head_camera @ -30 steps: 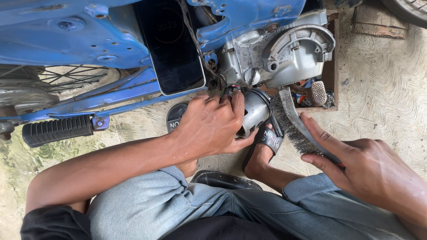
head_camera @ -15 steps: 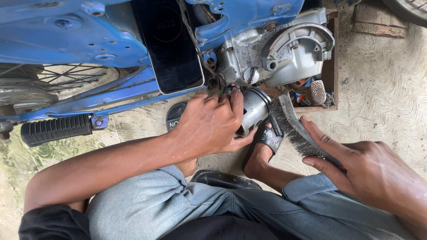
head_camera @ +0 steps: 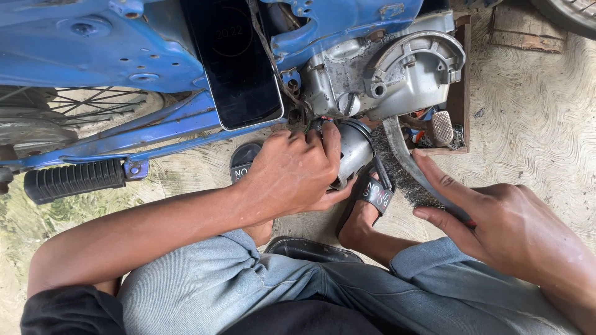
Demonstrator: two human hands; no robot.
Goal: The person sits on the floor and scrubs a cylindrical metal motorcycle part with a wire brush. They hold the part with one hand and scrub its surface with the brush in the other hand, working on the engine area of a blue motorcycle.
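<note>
Under the blue frame: a person sits on the concrete floor (head_camera: 534,124) against a blue motorcycle (head_camera: 93,37), knees in grey-blue trousers drawn up.
Left hand: the left hand (head_camera: 292,177) is curled over a round grey metal engine part (head_camera: 352,149) just below the engine; its grip is closed on that part, thumb underneath, fingers over the top.
Right hand: the right hand (head_camera: 496,217) holds a wire brush (head_camera: 403,164) by its handle, grip clamped on it, forefinger stretched along the back.
Brush: its dark bristles lie just beside the metal part, above the sandalled foot; whether they touch the metal I cannot tell.
Engine: the silver engine case (head_camera: 397,68) sits directly above both hands, its curved cover facing the camera.
Phone: a dark phone (head_camera: 239,62) with a black screen leans against the frame, just left of the engine.
Footpeg: a black ribbed footpeg (head_camera: 74,181) sticks out at lower left, well apart from the hands.
Foot: a black sandal (head_camera: 372,192) lies beneath the metal part.
</note>
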